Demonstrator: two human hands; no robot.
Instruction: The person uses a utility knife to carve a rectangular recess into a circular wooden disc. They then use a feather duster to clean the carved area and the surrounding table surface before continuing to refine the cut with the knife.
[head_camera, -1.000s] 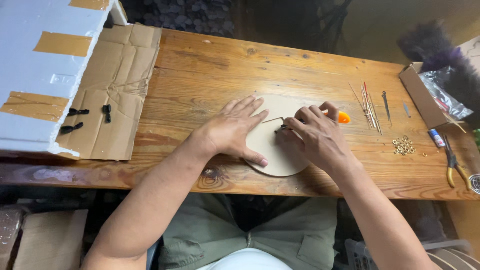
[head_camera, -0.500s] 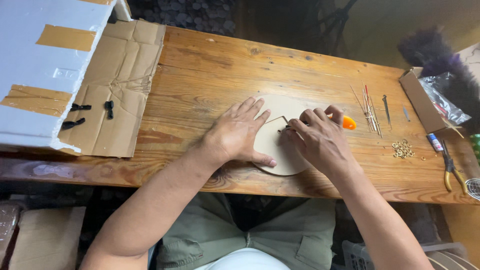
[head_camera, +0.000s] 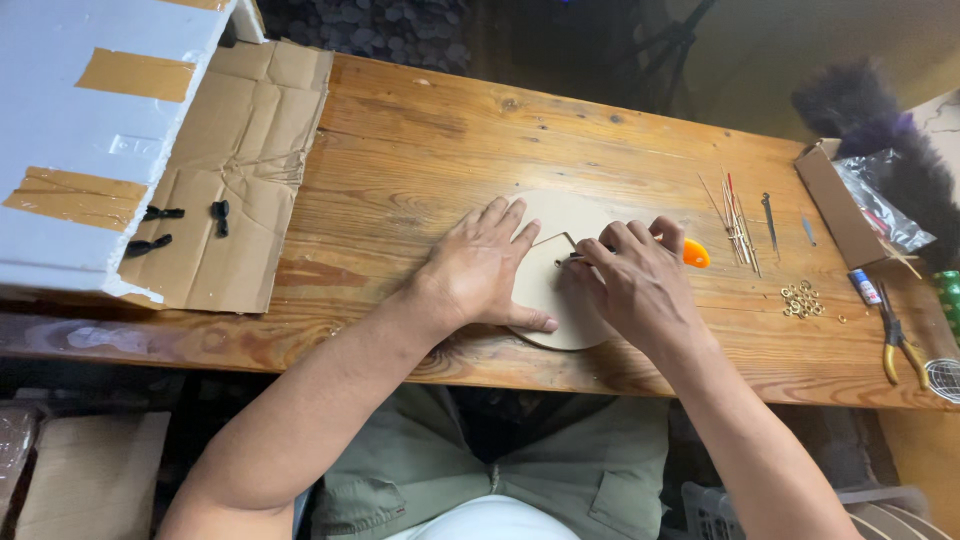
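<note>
Nearest the table (head_camera: 420, 150) edge, my left hand (head_camera: 482, 268) lies flat, fingers spread, pressing on the left part of the round cardboard disc (head_camera: 560, 300), which rests on the wood near the front edge; beside it, my right hand (head_camera: 640, 283) is curled around an orange-handled cutter (head_camera: 694, 254), its blade end touching the disc where a cut line shows. Farther right: thin sticks (head_camera: 738, 218), a cluster of small brass rings (head_camera: 800, 299), yellow-handled pliers (head_camera: 897, 345). Far left: flattened brown cardboard (head_camera: 240, 170) and a taped white foam board (head_camera: 90, 130).
</note>
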